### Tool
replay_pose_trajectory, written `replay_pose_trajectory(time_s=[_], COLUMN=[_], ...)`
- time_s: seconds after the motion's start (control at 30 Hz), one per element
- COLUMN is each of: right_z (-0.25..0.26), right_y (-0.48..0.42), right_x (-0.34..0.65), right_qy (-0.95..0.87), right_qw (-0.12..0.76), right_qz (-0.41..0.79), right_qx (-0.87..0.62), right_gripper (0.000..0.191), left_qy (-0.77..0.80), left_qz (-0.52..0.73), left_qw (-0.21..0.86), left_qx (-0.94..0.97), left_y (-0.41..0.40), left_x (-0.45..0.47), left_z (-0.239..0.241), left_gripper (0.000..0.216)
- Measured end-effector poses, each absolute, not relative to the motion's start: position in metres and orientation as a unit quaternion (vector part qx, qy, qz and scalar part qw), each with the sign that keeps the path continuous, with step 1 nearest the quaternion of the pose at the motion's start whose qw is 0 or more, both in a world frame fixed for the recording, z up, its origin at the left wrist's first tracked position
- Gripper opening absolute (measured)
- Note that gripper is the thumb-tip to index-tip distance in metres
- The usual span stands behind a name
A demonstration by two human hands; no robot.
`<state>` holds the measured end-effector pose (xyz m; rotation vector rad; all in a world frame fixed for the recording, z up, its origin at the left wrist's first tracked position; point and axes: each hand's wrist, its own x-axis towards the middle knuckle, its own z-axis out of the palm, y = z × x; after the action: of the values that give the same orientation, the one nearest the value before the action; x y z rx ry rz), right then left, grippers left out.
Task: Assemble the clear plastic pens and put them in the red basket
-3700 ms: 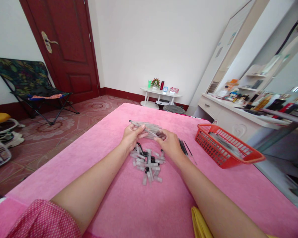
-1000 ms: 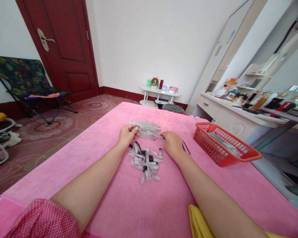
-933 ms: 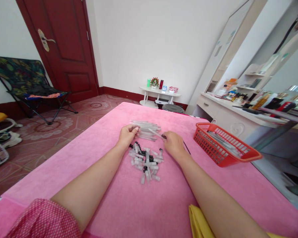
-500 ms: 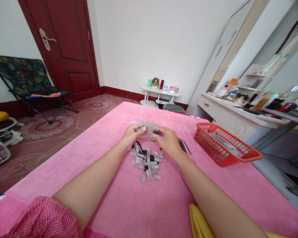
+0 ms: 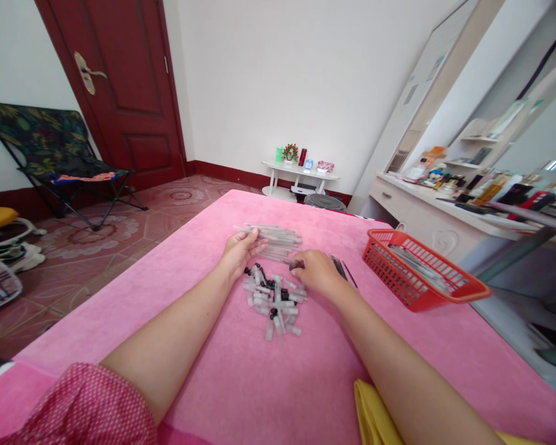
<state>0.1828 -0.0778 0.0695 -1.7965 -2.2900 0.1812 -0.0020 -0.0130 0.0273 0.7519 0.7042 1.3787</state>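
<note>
Slim translucent tubes [image 5: 282,236], like pen barrels, lie in a loose bundle on the pink cloth. At their left end is my left hand [image 5: 241,252], thumb raised and fingers curled round what looks like one clear tube. My right hand [image 5: 319,270] is closed in a pinch at the right, low by the tube ends; something small and dark shows at its fingertips, too blurred to name. Just below both hands sits a heap of clear caps [image 5: 285,304] mixed with small black pieces [image 5: 273,313]. Thin black rods [image 5: 347,272] lie right of my right hand.
A red plastic basket [image 5: 410,303] with more thin sticks [image 5: 419,267] inside stands on the right of the pink-covered table [image 5: 204,383]. Yellow cloth [image 5: 375,417] lies under my right forearm. Beyond are a cluttered dresser [image 5: 449,207] and a folding chair [image 5: 65,154].
My hands have moved apart: the left shifted slightly left, the right went down and toward me. More of the tube bundle shows between them. The cap heap looks unchanged.
</note>
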Motion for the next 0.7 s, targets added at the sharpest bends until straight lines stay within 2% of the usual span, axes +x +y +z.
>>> replay_pose_trajectory(time_s=[0.23,0.37,0.57,0.7], right_z=[0.097,0.109,0.091,0.086], right_y=[-0.072,-0.075,-0.076,-0.076], right_x=[0.225,0.238,0.226,0.218], right_qy=[-0.687,-0.641,-0.647,-0.652], right_qw=[0.016,-0.046,-0.078,-0.08], right_qz=[-0.018,-0.015,-0.026,-0.035], right_qx=[-0.726,-0.766,-0.758,-0.753], right_gripper=[0.018,0.025,0.035,0.032], left_qy=[0.315,0.319,0.326,0.32], left_qz=[0.595,0.588,0.581,0.585], left_qw=[0.654,0.652,0.648,0.65], left_qx=[0.346,0.357,0.369,0.365], left_y=[-0.011,-0.012,-0.016,-0.015], left_x=[-0.002,-0.002,0.001,0.001], left_z=[0.025,0.025,0.027,0.027], left_gripper=[0.017,0.016,0.012,0.013])
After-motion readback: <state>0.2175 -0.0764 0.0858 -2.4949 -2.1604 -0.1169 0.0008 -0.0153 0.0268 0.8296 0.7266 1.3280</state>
